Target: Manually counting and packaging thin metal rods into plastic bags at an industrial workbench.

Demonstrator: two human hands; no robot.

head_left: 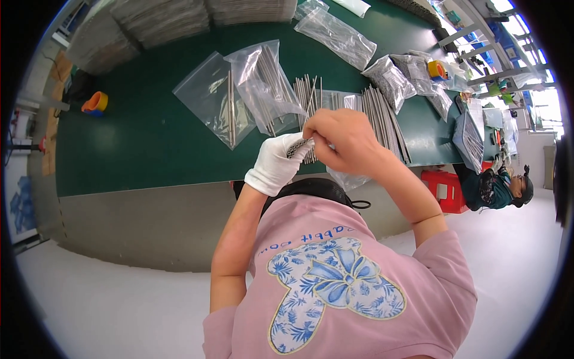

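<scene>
The long green worktable (149, 143) spreads out beyond and to the left of the grip, its grey front edge running below the hands. Grey stacked bundles (161, 21) lie at the table's far side, well apart from the grip. Just beyond the grip, loose metal rods (382, 116) lie side by side on the green surface, and to the grip's upper left two clear plastic bags (263, 87) hold more rods. Further right of the grip, smaller filled bags (391, 78) rest near a yellow tape roll (437, 70), while an orange tape roll (95, 103) sits far off to the left. A co-worker (496, 185) sits at the table's right end. The left hand (278, 163), in a white glove, is clamped around a small bundle of metal rods (301, 146), their ends showing between the fingers. The bare right hand (341, 139) meets it from the right, fingers curled together and pinching at the bundle's top.
</scene>
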